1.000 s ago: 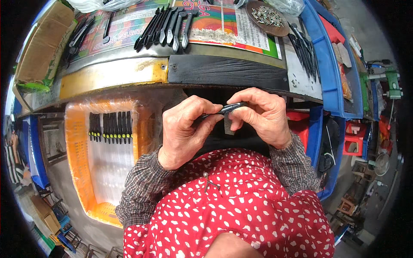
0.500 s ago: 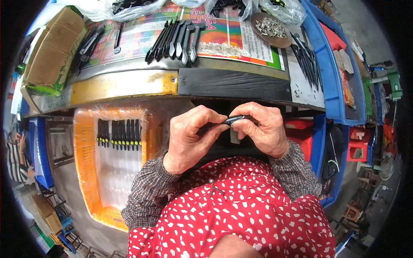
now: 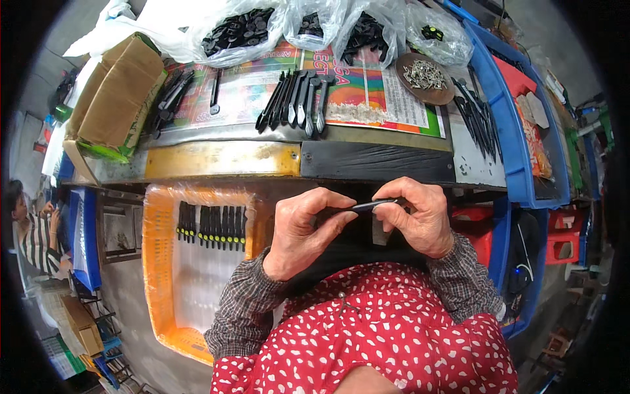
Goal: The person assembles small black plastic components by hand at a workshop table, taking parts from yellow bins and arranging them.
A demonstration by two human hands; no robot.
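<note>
My left hand [image 3: 304, 231] and my right hand [image 3: 419, 217] meet in front of the bench edge. Thumbs and fingertips of both pinch a slim, glossy black piece [image 3: 365, 205], held almost level; the fingers cover its ends, so its exact kind cannot be told. On the bench beyond lies a row of long black tool-like pieces [image 3: 302, 100] with rounded, partly shiny ends. To my lower left, an orange plastic crate [image 3: 157, 289] holds two groups of black pieces with yellow-green dots [image 3: 222, 224], lined up on a pale liner.
Clear bags of black parts [image 3: 239, 36] stand along the bench's back. A round dish of small metal pins [image 3: 425, 77] sits at the right, beside more black pieces [image 3: 474, 115] and a blue tray [image 3: 518, 157]. A cardboard box [image 3: 115, 92] is at left. Another person [image 3: 38, 230] sits far left.
The bench and crate appear lower and farther right in the picture as the view shifts. Both hands still pinch the black piece, now held more level, with the fingers slightly farther apart.
</note>
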